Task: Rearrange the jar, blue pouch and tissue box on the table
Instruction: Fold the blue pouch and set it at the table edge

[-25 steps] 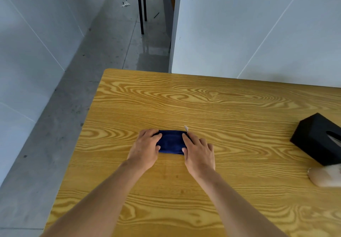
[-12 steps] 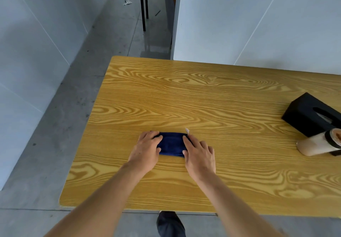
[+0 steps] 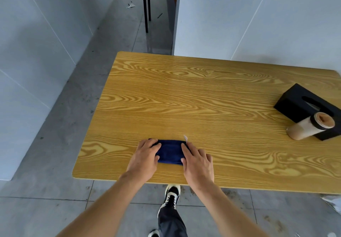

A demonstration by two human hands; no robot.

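Note:
A blue pouch [image 3: 170,151] lies flat on the wooden table [image 3: 184,98], near its front edge. My left hand [image 3: 145,156] rests on the pouch's left end and my right hand [image 3: 196,160] on its right end, fingers laid over the fabric. A small white tag sticks up at the pouch's far right corner. At the far right stands a black tissue box [image 3: 302,105]. A clear jar [image 3: 310,128] with beige contents and a dark lid lies on its side against the box's front.
A white wall panel [image 3: 258,19] stands behind the table. Grey floor runs along the left side, with black furniture legs [image 3: 145,6] farther back. My shoe [image 3: 172,193] and trouser leg show below the table's front edge.
The view has pulled back and tilted down, so the table's front edge, the floor and my foot now show. Both hands stay on the pouch in the same place.

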